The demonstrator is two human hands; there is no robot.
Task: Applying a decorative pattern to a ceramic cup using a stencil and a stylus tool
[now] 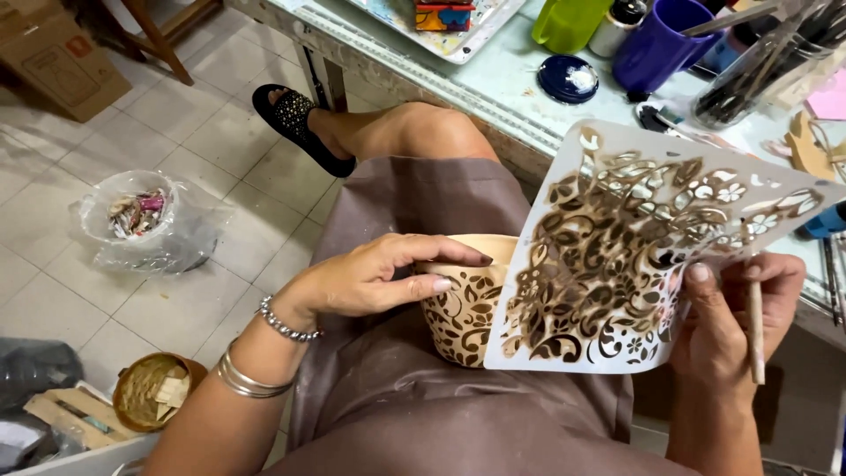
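Beige pot (465, 308), brown scrollwork; white floral stencil (617, 256)

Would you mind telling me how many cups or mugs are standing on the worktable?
2. A green cup stands at the table's far edge, and a purple mug stands just right of it, beside a clear jar of brushes. Others may be hidden beyond the frame.
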